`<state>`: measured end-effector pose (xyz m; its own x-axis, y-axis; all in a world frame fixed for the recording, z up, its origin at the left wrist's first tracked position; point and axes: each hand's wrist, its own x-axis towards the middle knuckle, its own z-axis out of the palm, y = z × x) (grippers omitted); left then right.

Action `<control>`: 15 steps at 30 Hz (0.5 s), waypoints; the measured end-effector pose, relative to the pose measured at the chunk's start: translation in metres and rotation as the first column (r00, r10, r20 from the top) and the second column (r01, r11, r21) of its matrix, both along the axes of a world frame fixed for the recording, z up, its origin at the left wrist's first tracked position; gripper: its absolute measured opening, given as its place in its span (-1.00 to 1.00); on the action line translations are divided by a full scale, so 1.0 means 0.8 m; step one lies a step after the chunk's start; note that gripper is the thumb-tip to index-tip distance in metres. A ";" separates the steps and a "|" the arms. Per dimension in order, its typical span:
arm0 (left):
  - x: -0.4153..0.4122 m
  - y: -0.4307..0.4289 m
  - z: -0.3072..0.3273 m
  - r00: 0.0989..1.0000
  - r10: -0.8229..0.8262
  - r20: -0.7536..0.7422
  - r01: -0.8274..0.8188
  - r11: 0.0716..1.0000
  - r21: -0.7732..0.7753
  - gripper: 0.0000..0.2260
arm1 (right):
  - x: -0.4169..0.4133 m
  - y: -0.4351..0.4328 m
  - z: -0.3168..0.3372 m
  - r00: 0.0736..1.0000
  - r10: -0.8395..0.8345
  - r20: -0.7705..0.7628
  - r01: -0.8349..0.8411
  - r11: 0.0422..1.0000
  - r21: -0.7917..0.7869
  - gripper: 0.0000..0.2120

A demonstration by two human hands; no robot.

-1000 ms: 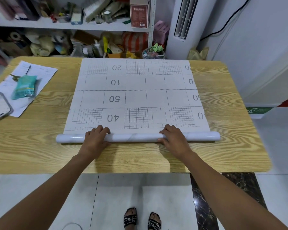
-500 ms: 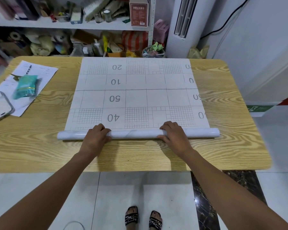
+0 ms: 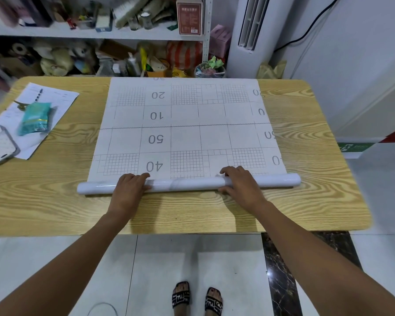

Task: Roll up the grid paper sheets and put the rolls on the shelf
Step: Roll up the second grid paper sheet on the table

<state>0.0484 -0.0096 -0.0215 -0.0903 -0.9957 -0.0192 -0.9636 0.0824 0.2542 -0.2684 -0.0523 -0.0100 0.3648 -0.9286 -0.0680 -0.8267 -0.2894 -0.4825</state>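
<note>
I saw L hand (image 3: 128,190) & R hand (image 3: 242,187) both curled over the paper roll (image 3: 185,184), gripping it, fingers on top. Rest of the grid paper sheet (image 3: 185,124) lay flat on tabletop (image 3: 55,201) just beyond the fingers; shelf (image 3: 78,34) well past that.

bright even light | soft shadows below arms | edges bowed, corners blurred

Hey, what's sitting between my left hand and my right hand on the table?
Head view: only a bare stretch of the paper roll runs between the left hand and the right hand.
</note>
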 end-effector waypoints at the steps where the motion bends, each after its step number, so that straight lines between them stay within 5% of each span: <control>1: 0.000 0.000 -0.002 1.000 0.005 -0.015 -0.005 1.000 0.013 -0.73 | 0.000 0.001 0.002 1.000 -0.006 0.006 0.006 1.000 0.010 -0.59; 9: 0.000 0.003 0.003 0.993 0.058 -0.098 -0.045 0.991 0.125 -0.56 | -0.003 -0.001 -0.002 1.000 -0.018 -0.025 0.020 0.997 0.072 -0.70; 15: 0.002 0.005 0.000 0.990 0.028 -0.140 -0.014 0.995 0.095 -0.63 | -0.009 -0.004 -0.015 0.993 0.055 -0.101 -0.058 0.998 -0.024 -0.69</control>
<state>0.0502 -0.0059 -0.0213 -0.0777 -0.9918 -0.1014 -0.9188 0.0318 0.3934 -0.2752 -0.0555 -0.0222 0.4094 -0.9087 -0.0821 -0.8525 -0.3489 -0.3893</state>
